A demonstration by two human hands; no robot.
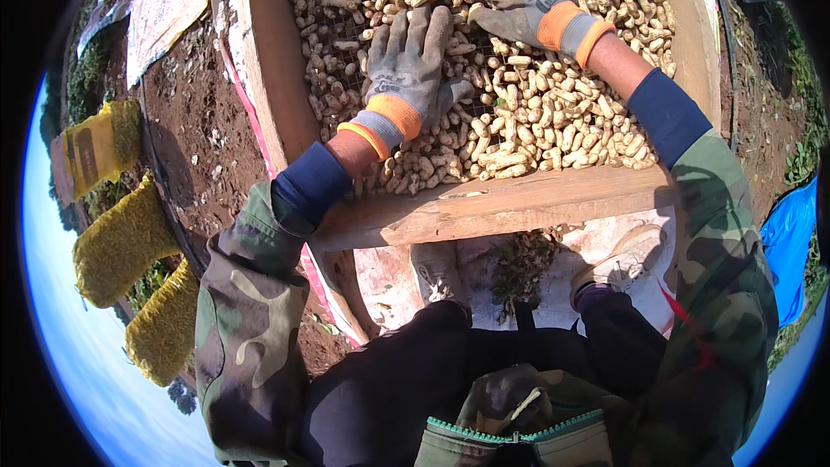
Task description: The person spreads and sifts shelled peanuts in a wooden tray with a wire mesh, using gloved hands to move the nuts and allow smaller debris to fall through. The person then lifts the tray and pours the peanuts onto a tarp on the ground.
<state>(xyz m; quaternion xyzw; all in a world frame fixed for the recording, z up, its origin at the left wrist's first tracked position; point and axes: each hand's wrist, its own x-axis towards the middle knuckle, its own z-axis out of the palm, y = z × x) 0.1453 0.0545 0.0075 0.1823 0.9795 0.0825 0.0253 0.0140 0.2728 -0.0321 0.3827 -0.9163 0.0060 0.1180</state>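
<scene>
Unshelled peanuts [545, 113] lie spread over a wire mesh screen [483, 52] set in a wooden frame [506, 201]. My left hand [408, 71], in a grey work glove with an orange-banded cuff, rests palm down on the peanuts left of the middle. Its fingers point away from me and the thumb is out to the right. Farther up and to the right, my right hand [519, 0] wears a matching glove and lies flat on the peanuts, fingers spread to the left. Neither hand grips anything that I can see.
Several yellow mesh sacks [126, 240] filled with peanuts stand on the soil at the left. A white sheet [382, 279] under the frame holds leafy debris [525, 263] between my shoes. Blue plastic [788, 250] lies at the right. Thin dark hoses run along both sides.
</scene>
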